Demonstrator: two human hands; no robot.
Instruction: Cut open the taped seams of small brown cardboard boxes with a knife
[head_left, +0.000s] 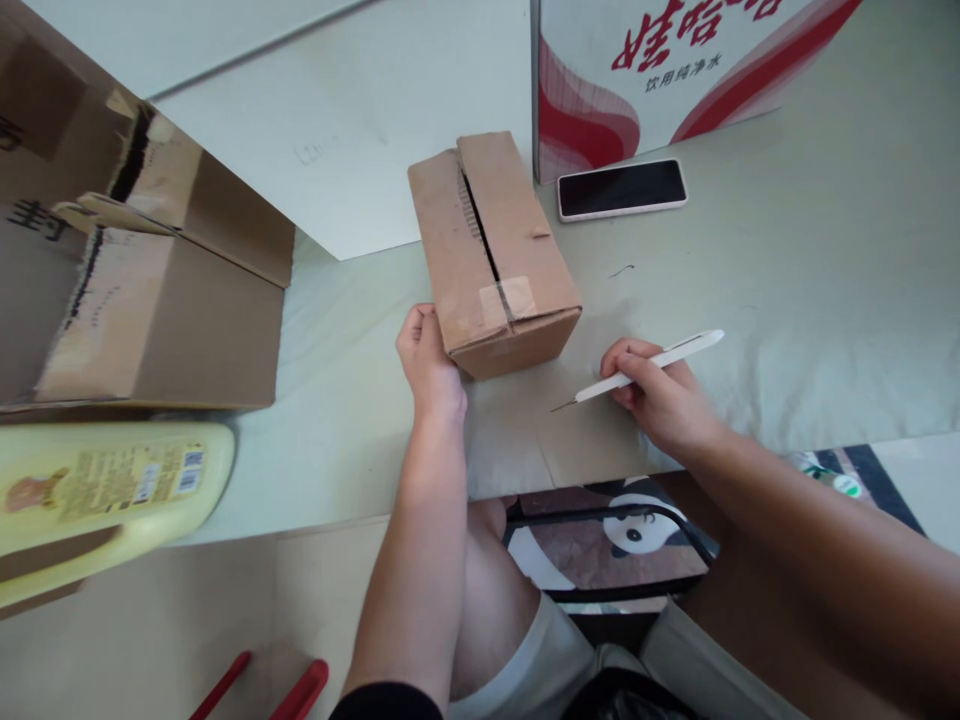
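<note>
A small brown cardboard box sits on the covered table, turned at a slant. Its two top flaps meet at a dark gap, and clear tape spans the near end of that seam. My left hand is closed against the box's near left side, with part of the fingers hidden behind it. To the right and apart from the box, my right hand grips a slim white utility knife. The knife's thin metal blade points left, toward the table just in front of the box.
A black-screened phone lies behind, near a red-and-white carton. Large cardboard boxes and a yellow jug stand at left. A white panel rises behind. The table's front edge is above my lap.
</note>
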